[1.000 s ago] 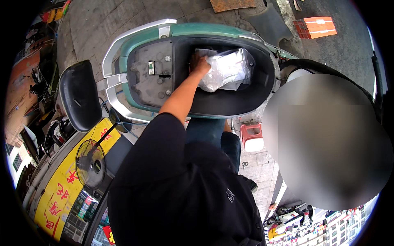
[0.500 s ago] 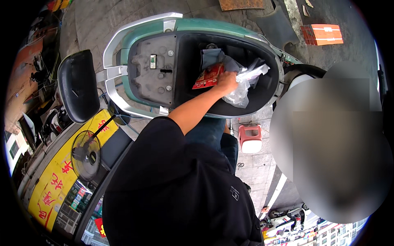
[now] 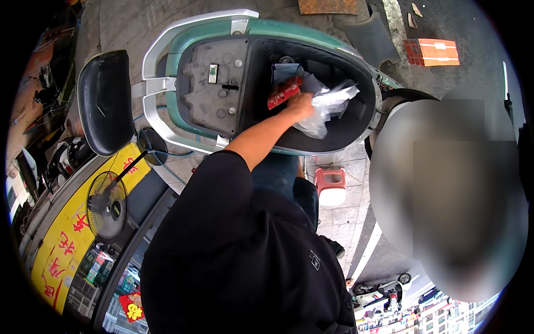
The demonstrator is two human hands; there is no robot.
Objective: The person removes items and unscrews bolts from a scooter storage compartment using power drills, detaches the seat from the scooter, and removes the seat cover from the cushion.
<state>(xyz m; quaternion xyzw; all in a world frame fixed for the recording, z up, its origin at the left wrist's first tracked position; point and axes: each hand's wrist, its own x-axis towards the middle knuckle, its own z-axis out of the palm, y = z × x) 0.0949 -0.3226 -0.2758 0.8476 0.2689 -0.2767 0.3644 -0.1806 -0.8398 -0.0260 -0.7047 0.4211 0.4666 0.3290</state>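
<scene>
My left hand (image 3: 301, 106) reaches into the open black storage bin (image 3: 339, 136) of a green scooter (image 3: 177, 78). Its fingers are closed at the gathered edge of a clear plastic bag (image 3: 315, 123), which spreads out to the right of the hand. Just beyond the fingers lies a red printed packet (image 3: 284, 92), tilted; I cannot tell whether the hand touches it too. A grey-blue folded item (image 3: 285, 70) sits behind the packet, against the bin's far part. My right hand does not show.
Left of the bin are a silver rail (image 3: 153, 55) and a black backrest (image 3: 104, 103). A standing fan (image 3: 107, 206) is at the lower left. A red and white stool (image 3: 331, 186) stands on the paving, and an orange box (image 3: 431, 52) lies far right. A blurred area covers the right side.
My left hand has shifted slightly left, and the plastic bag has come with it. The red packet now shows a narrower face. The whole view has shifted a little.
</scene>
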